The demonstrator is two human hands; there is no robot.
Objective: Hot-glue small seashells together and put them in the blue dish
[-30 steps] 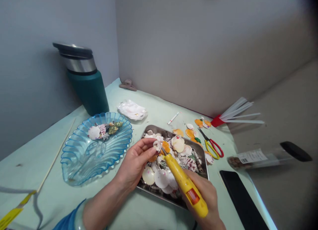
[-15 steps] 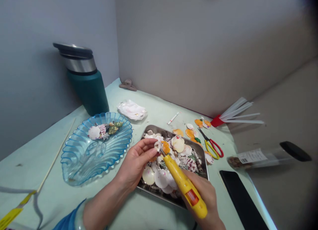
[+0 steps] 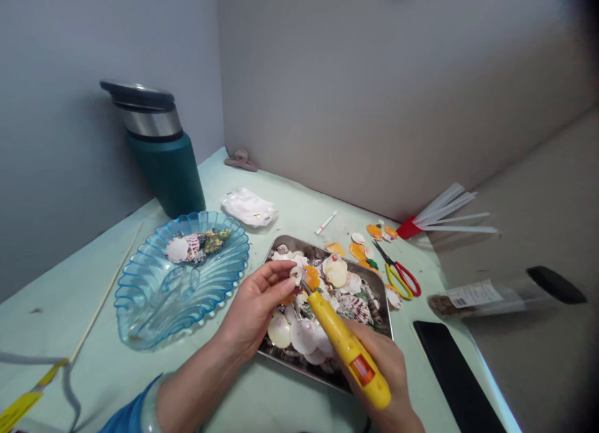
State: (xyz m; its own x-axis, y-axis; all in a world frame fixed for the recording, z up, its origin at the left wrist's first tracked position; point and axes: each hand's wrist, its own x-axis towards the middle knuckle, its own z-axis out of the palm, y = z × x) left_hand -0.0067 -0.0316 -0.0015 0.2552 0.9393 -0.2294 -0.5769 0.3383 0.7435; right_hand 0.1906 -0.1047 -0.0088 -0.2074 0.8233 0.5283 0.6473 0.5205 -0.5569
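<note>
My left hand (image 3: 255, 305) pinches a small pale shell (image 3: 296, 274) between thumb and fingers above a metal tray (image 3: 281, 243) heaped with several shells. My right hand (image 3: 390, 383) grips a yellow glue gun (image 3: 344, 342) with an orange trigger. Its nozzle touches the small shell. A blue shell-shaped glass dish (image 3: 154, 296) lies left of the tray, with a few shells (image 3: 196, 244) glued together at its far end.
A teal flask (image 3: 161, 155) stands at the back left. Crumpled plastic (image 3: 248, 206), loose orange shells (image 3: 369, 239), red-and-yellow scissors (image 3: 400, 274), white glue sticks (image 3: 444, 211), a clear tube (image 3: 486, 296) and a black phone (image 3: 456, 374) lie around. A thin wooden stick (image 3: 105, 296) lies left.
The glue gun's tip has shifted slightly left and up against the small shell. My left hand has barely moved.
</note>
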